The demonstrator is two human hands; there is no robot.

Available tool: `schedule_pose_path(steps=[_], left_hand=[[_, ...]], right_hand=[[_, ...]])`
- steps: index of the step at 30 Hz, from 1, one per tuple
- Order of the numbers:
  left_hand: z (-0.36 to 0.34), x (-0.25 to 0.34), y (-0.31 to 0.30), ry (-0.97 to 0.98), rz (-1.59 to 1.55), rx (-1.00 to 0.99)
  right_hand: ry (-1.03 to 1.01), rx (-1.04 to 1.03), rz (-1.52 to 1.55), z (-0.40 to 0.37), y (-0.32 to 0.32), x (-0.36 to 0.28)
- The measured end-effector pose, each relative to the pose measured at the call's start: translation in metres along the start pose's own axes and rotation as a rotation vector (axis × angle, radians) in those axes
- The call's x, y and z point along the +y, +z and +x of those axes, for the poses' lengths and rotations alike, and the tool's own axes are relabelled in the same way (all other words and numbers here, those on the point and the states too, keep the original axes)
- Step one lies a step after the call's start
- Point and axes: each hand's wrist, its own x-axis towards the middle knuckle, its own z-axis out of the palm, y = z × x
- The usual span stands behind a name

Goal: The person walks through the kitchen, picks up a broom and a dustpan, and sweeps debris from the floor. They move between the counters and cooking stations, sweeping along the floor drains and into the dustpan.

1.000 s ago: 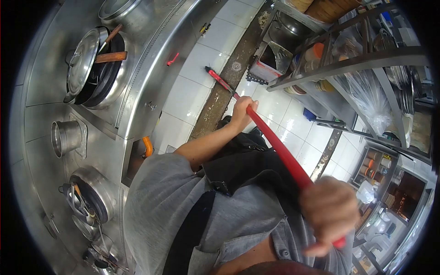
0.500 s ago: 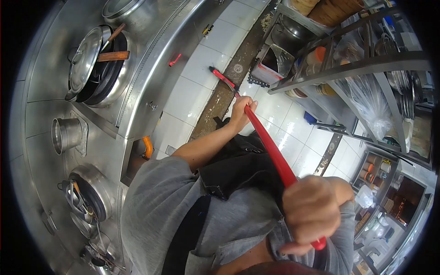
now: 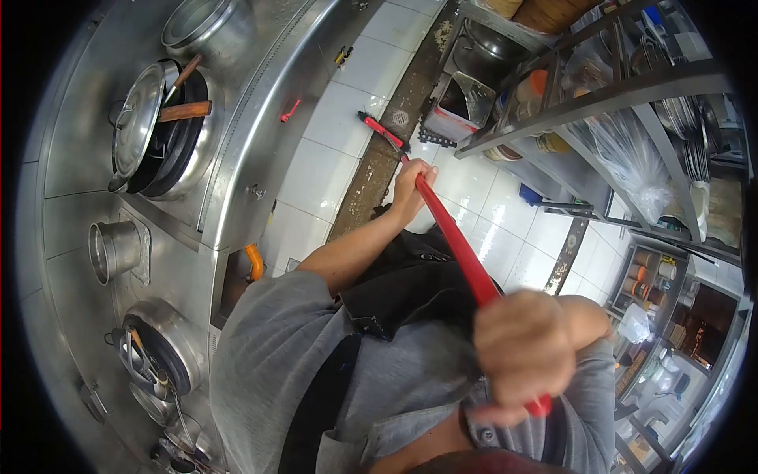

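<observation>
A long red-handled floor brush [image 3: 458,237] slants across my front, with its red head [image 3: 384,132] and dark bristles down on the floor by the brown channel. Partway down the handle, my left hand [image 3: 412,189] is wrapped round it, nearer the head. My right hand [image 3: 523,353] is closed round the upper end, close to my chest, and blurred by motion. The red tip of the handle shows below that fist. White tiles [image 3: 338,118] lie around the brush head, and a dark grimy floor channel [image 3: 399,118] runs beside it.
On my left runs a steel cooking range [image 3: 237,150] with a lidded wok [image 3: 142,126], pots and ladles. An orange pipe [image 3: 253,262] shows beneath it. To the right stands a metal rack [image 3: 600,99] with plates, bags and tubs. A metal container [image 3: 466,103] sits on the floor by it.
My right fist and the handle's upper end have shifted slightly left and up. My left hand has moved a little left with the handle. The brush head stays beside the channel.
</observation>
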Motion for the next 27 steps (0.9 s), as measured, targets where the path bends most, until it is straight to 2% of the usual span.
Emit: schedule_pose_path(steps=[2, 3, 4, 6, 8, 9, 12, 13, 14, 15, 16, 17, 18, 20, 22, 23, 25, 27], left_hand=[[0.005, -0.053, 0.011, -0.212, -0.154, 0.113], [0.021, -0.032, 0.000, -0.128, -0.077, 0.155], [0.029, -0.053, 0.001, -0.153, 0.041, 0.191], [0.040, -0.053, -0.001, -0.104, 0.069, 0.160], [0.039, -0.040, 0.006, 0.048, 0.071, 0.208], [0.033, -0.021, 0.003, 0.026, 0.029, 0.116], [0.026, 0.026, -0.004, 0.287, 0.114, -0.007], [0.025, 0.039, -0.009, 0.277, 0.120, 0.003], [0.023, 0.049, -0.015, 0.213, 0.114, -0.235], [0.019, 0.053, -0.019, 0.148, 0.104, -0.474], [0.012, 0.054, -0.022, 0.141, 0.106, -0.473], [0.005, 0.053, -0.025, 0.152, 0.151, -0.532], [-0.003, 0.052, -0.026, 0.164, 0.195, -0.590], [-0.032, 0.042, -0.031, 0.115, 0.203, -0.552], [-0.058, 0.024, -0.043, -0.122, 0.347, -0.443], [-0.067, 0.009, -0.049, -0.132, 0.347, -0.444], [-0.089, -0.024, -0.063, -0.394, 0.455, -0.398], [-0.109, -0.059, -0.076, -0.457, 0.482, -0.399]], right_hand=[[0.051, 0.037, -0.109, -0.006, 0.009, 0.034], [0.055, 0.071, -0.140, -0.009, 0.019, 0.056], [0.061, 0.105, -0.167, -0.012, 0.026, 0.070], [0.076, 0.132, -0.204, -0.010, 0.024, 0.069], [0.074, 0.164, -0.205, -0.004, 0.009, 0.048], [0.077, 0.156, -0.141, -0.003, 0.000, 0.028], [-0.024, 0.243, 0.019, -0.015, -0.027, -0.026], [0.006, 0.220, 0.066, -0.015, -0.045, -0.045], [-0.225, 0.440, 0.119, -0.027, -0.042, -0.044], [-0.153, 0.505, 0.068, -0.037, -0.052, -0.060], [-0.129, 0.472, 0.135, -0.042, -0.067, -0.064], [-0.107, 0.750, 0.083, -0.057, -0.062, -0.068], [-0.089, 0.663, 0.108, -0.067, -0.084, -0.065], [-0.011, 0.715, 0.150, -0.070, -0.098, -0.041], [0.162, 1.025, 0.004, -0.078, -0.095, -0.005], [0.240, 1.223, 0.103, -0.079, -0.089, 0.022], [0.506, 1.519, 0.232, -0.081, -0.077, 0.078], [0.603, 1.372, 0.171, -0.082, -0.057, 0.113]])
